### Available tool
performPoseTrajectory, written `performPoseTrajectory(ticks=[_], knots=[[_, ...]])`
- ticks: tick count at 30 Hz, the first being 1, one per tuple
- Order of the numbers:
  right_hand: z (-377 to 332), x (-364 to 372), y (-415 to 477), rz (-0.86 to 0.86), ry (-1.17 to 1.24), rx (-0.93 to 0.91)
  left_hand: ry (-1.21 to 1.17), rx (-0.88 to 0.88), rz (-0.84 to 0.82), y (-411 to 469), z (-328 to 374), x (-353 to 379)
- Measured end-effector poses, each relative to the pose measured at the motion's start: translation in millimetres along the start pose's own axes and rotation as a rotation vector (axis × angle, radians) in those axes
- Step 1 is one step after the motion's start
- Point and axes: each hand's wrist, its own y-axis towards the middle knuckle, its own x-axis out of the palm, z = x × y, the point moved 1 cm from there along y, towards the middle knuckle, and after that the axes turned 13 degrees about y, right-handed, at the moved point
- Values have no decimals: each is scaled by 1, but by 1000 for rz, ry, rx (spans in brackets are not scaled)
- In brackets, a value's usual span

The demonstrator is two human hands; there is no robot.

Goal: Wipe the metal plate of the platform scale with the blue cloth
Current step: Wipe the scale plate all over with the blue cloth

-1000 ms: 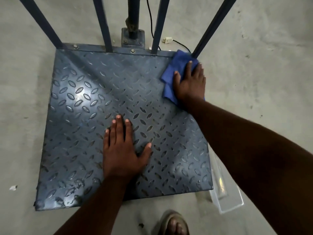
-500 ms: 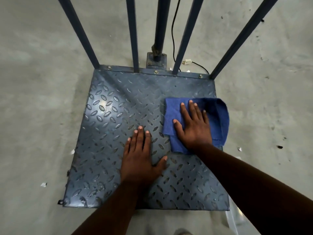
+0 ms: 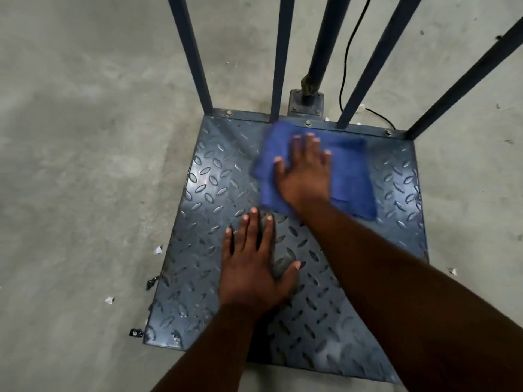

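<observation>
The concrete floor (image 3: 85,165) is lying bare around the platform scale, whose metal plate (image 3: 215,199) is sitting flat below four upright bars (image 3: 195,58). The blue cloth (image 3: 351,179) is lying spread on the plate's far middle, the right hand (image 3: 304,174) pressing it flat, fingers splayed. The left hand (image 3: 252,273) is resting palm-down, fingers apart, on bare plate nearer the camera

Crumpled blue cloth (image 3: 351,179), flat on tread-patterned metal plate (image 3: 203,222), far edge
</observation>
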Motion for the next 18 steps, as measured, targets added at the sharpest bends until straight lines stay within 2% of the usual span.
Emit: performPoseTrajectory(ticks=[2,3,4,8,11,12,14,16,18], knots=[[-39,24,-1,-174,-17,-418,-8,-8,-5,0,-1,2],[-42,25,4,-205,-10,-511,-9,-7,-12,0,-2,2],[-33,19,14,-181,16,-480,-7,0,-16,0,-3,2],[42,-10,27,28,-11,86,-18,10,-19,1,-3,2],[27,-5,14,121,-13,282,-40,11,-12,0,-2,2],[7,1,12,122,-6,253,-47,14,-11,-1,-2,2],[-38,20,19,52,21,18,-49,27,-22,1,-4,3],[-83,40,28,-108,41,-293,-34,34,-82,2,-4,3],[-110,52,39,-242,15,-461,-9,37,-129,2,-4,1]])
